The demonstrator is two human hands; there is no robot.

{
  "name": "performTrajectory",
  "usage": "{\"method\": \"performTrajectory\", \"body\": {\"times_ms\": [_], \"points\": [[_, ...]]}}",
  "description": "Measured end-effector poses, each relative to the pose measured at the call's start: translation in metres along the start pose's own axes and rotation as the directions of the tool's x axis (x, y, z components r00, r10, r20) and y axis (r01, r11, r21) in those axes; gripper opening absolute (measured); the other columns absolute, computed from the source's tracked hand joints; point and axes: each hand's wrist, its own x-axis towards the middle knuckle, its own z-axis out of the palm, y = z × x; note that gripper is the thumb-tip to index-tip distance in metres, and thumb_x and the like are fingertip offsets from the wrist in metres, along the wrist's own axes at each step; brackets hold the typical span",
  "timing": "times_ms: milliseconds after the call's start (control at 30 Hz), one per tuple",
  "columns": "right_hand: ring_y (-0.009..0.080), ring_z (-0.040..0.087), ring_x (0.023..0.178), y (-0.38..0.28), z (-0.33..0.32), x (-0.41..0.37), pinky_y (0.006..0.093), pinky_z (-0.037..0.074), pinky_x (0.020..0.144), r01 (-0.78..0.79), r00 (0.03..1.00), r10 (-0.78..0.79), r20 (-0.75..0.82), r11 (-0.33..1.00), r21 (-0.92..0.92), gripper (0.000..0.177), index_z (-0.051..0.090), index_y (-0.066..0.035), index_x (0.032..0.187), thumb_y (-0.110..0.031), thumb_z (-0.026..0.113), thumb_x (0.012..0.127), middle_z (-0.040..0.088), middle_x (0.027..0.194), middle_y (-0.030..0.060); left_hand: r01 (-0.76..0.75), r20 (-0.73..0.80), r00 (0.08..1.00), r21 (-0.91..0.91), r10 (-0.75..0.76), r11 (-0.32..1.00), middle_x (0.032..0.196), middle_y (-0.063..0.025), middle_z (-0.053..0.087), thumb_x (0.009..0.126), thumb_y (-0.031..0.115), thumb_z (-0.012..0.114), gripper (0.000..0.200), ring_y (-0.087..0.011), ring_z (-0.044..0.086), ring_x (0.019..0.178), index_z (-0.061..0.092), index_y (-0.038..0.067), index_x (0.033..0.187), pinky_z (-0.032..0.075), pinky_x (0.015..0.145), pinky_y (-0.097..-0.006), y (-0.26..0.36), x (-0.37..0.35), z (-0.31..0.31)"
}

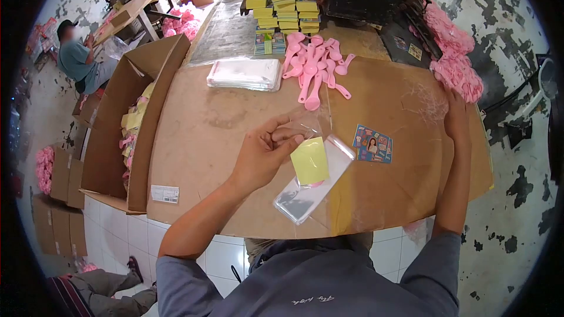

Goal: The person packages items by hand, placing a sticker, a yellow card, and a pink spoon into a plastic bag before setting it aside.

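Observation:
My left hand (271, 148) pinches a clear plastic bag (306, 122) over the cardboard-covered table. A yellow card (310, 162) shows in the bag, with a bit of pink at its lower edge. Just beneath lies a stack of flat clear bags (294, 201), set at a slant. Far to the right, my right hand (456, 108) reaches to a heap of pink, crinkled material (463, 82); its fingertips are hidden there. A blue printed card (373, 144) lies between my hands. Ahead is a pile of pink plastic spoons (314, 70).
Another stack of clear bags (244, 74) lies beyond my left hand. Stacked yellow-edged cards (285, 9) stand at the back. An open cardboard box (155, 88) with packed pieces borders the left side. A seated person (85, 61) is at the far left; another person's legs (108, 290) show lower left.

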Motion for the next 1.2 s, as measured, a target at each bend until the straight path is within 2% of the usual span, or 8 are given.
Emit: {"method": "performTrajectory", "body": {"times_ms": [100,200,267,400,500,800,900,1200], "points": [[0.0241,0.066,0.103,-0.014,0.003,-0.009,0.0355,0.050,0.091,0.029,0.981,-0.092,-0.169,0.939,-0.342,0.038,0.062,-0.006,0.129,0.000,0.060,0.092,0.067,0.116,0.0156,0.053,-0.001,0.999,-0.020,-0.053,0.998,0.111,-0.0153,0.075,0.102,0.007,0.061,0.041,-0.0179,0.070,0.106,0.051,-0.004,0.140,0.055,0.092,-0.0290,0.000,0.002,-0.001],[0.0233,0.066,0.099,-0.096,0.006,-0.008,0.0356,0.052,0.088,0.010,0.999,0.003,-0.043,0.953,0.303,0.031,0.067,-0.004,0.121,-0.004,0.065,0.090,0.068,0.111,0.0135,0.060,-0.041,0.997,0.039,-0.058,0.997,0.111,-0.0161,0.074,0.102,0.007,0.061,0.042,-0.0188,0.070,0.107,0.051,-0.004,0.141,0.055,0.091,-0.0294,0.002,0.002,0.003],[0.0215,0.066,0.094,-0.154,0.009,-0.022,0.0346,0.053,0.083,0.038,0.974,-0.164,0.159,0.804,0.593,0.028,0.069,-0.004,0.118,-0.008,0.068,0.090,0.069,0.108,0.0105,-0.024,-0.036,0.999,0.082,0.027,0.996,0.109,-0.0117,0.075,0.103,0.009,0.061,0.041,-0.0115,0.069,0.099,0.051,-0.001,0.142,0.055,0.079,-0.0233,-0.004,0.002,0.004],[0.0144,0.064,0.096,-0.229,0.030,-0.044,0.0300,0.053,0.081,-0.018,0.827,-0.475,0.301,0.512,0.859,0.034,0.067,-0.001,0.123,-0.011,0.071,0.091,0.070,0.108,0.0089,-0.050,-0.029,0.998,0.073,0.053,0.996,0.108,-0.0106,0.075,0.103,0.011,0.062,0.042,-0.0093,0.069,0.096,0.052,-0.001,0.142,0.056,0.076,-0.0210,-0.006,0.000,0.004],[0.0114,0.065,0.094,-0.243,0.050,-0.049,0.0285,0.053,0.081,-0.295,0.778,-0.446,0.443,0.363,0.884,0.035,0.065,0.002,0.124,-0.010,0.072,0.092,0.070,0.105,0.0083,-0.060,-0.029,0.998,0.063,0.062,0.996,0.109,-0.0108,0.075,0.103,0.011,0.063,0.042,-0.0103,0.069,0.098,0.052,-0.001,0.141,0.056,0.078,-0.0216,-0.005,-0.001,0.001],[0.0093,0.066,0.087,-0.237,0.050,-0.046,0.0259,0.053,0.077,-0.372,0.798,-0.364,0.481,0.330,0.868,0.025,0.068,0.003,0.117,-0.007,0.069,0.095,0.071,0.102,0.0069,0.037,-0.023,0.999,0.086,-0.036,0.996,0.113,-0.0120,0.073,0.100,0.008,0.066,0.025,-0.0152,0.068,0.105,0.068,-0.002,0.123,0.057,0.093,-0.0317,-0.011,-0.001,-0.007],[0.0093,0.067,0.090,-0.235,0.057,-0.046,0.0259,0.054,0.078,-0.406,0.811,-0.313,0.494,0.305,0.861,0.022,0.069,0.004,0.114,-0.009,0.070,0.095,0.071,0.103,0.0066,-0.034,-0.039,0.999,0.051,0.036,0.998,0.105,-0.0046,0.074,0.101,0.010,0.066,0.022,-0.0052,0.064,0.090,0.070,-0.002,0.119,0.051,0.071,-0.0195,-0.015,-0.001,-0.005],[0.0097,0.064,0.090,-0.221,0.070,-0.041,0.0262,0.051,0.079,-0.300,0.838,-0.385,0.386,0.266,0.916,0.016,0.074,0.003,0.106,-0.005,0.071,0.093,0.069,0.099,0.0039,0.001,-0.042,0.999,0.055,0.001,0.998,0.103,-0.0029,0.073,0.101,0.008,0.064,0.023,-0.0046,0.063,0.089,0.071,0.001,0.122,0.052,0.071,-0.0193,-0.018,-0.001,-0.011]]}}
